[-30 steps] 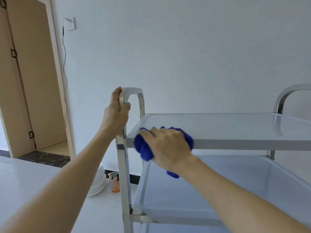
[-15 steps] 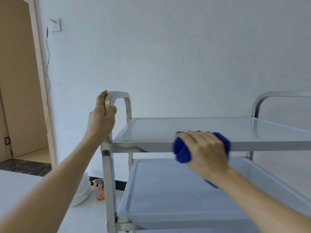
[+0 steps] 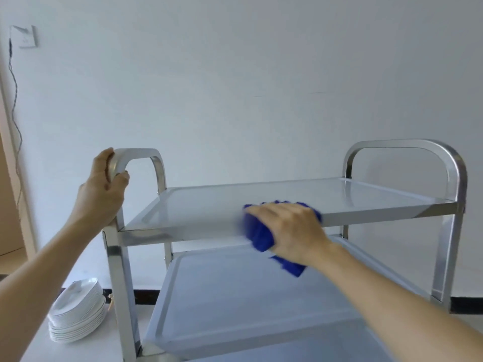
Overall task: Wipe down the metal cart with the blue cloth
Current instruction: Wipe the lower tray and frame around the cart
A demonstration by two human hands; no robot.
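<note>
**Cloth now mid-way along the top shelf's near edge**

The metal cart (image 3: 261, 202) fills most of your view, its top shelf and the shelf below both bare and pale against the white wall (image 3: 235, 74). Since a second ago the view has swung right: the door on the left has almost gone, and the cart's right handle (image 3: 407, 146) now shows whole.

Your left hand (image 3: 103, 189) still grips the curved left handle (image 3: 136, 154), fingers and thumb wrapped round the metal.

Your right hand (image 3: 290, 231) presses the blue cloth (image 3: 258, 233) on the top shelf's near edge, fingers curled over the bunched cloth. It has slid right from the shelf's left corner to about the middle.

A stack of white plates (image 3: 78, 317) sits on the floor, left of the cart.
</note>
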